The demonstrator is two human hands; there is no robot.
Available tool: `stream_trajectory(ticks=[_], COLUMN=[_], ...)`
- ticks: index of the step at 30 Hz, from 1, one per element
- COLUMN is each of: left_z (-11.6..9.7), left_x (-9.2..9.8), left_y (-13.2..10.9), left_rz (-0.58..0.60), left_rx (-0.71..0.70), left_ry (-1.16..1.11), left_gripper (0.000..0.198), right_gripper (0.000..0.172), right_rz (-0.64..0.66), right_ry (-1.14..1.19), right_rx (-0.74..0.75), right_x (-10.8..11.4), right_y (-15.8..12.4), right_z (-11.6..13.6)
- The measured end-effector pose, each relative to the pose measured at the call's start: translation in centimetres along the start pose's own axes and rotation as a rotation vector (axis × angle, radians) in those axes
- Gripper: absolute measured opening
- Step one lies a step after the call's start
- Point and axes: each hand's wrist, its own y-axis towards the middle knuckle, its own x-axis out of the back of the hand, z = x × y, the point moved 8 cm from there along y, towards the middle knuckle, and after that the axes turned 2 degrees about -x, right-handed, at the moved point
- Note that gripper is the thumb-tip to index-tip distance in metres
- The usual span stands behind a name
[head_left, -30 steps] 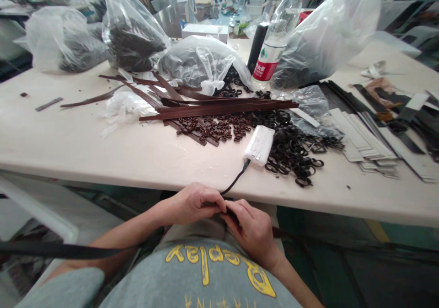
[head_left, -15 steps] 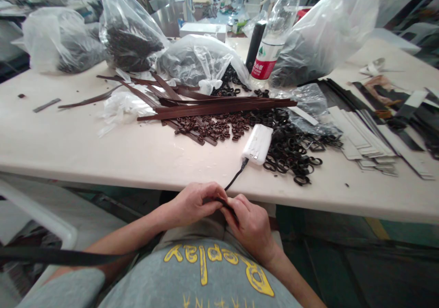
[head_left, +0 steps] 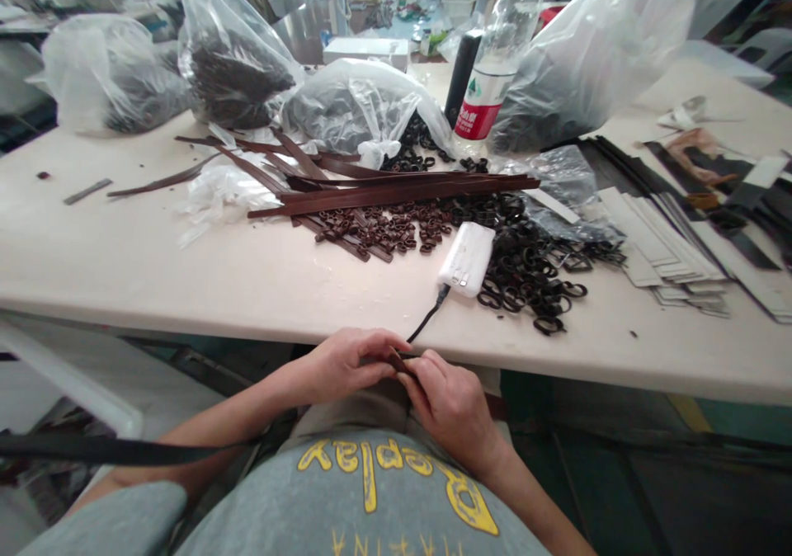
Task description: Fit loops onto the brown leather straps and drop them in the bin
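Observation:
Just in front of my body, at the table's near edge, my left hand [head_left: 350, 365] and my right hand [head_left: 450, 399] meet. Between them is a dark brown strip [head_left: 399, 363], pinched by the fingers of both. Only a short part of it shows; the fingers hide the rest. A black cable [head_left: 426, 318] runs from a white power bank [head_left: 467, 259] on the table down behind my hands. Right of the power bank lies a heap of black loops [head_left: 525, 280], with small brown loops [head_left: 377, 230] piled farther left.
Long brown strips [head_left: 396, 195] lie across the loops. Behind stand a plastic bottle [head_left: 479, 106] and clear bags of dark pieces [head_left: 235, 77]. Grey-white flat strips [head_left: 656, 238] are stacked at the right. A black strap [head_left: 105, 449] crosses the lower left over my forearm.
My fingers have shifted slightly around the brown strip, and a little more of it shows between them. The things on the table stay where they were.

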Motion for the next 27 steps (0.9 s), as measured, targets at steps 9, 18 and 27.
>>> stream_trajectory(ticks=[9,18,27], left_z=[-0.2,-0.7,0.4], left_x=[-1.1,-0.1,5.4], left_y=[0.2,0.4,0.6], left_rz=[0.024,-0.080,-0.245], left_rx=[-0.178,-0.140,-0.058], left_ry=[0.466,0.436,0.462], left_gripper=[0.016,0.018,0.019], right_gripper=[0.034,0.020,0.019], right_rz=[-0.010,-0.020,-0.076], right_ry=[-0.053,0.160,0.141], right_rx=[0.023,-0.050,-0.131], right_x=[0.0,0.8,1.6], right_y=[0.0,0.4,0.0], right_z=[-0.4,-1.6,-4.0])
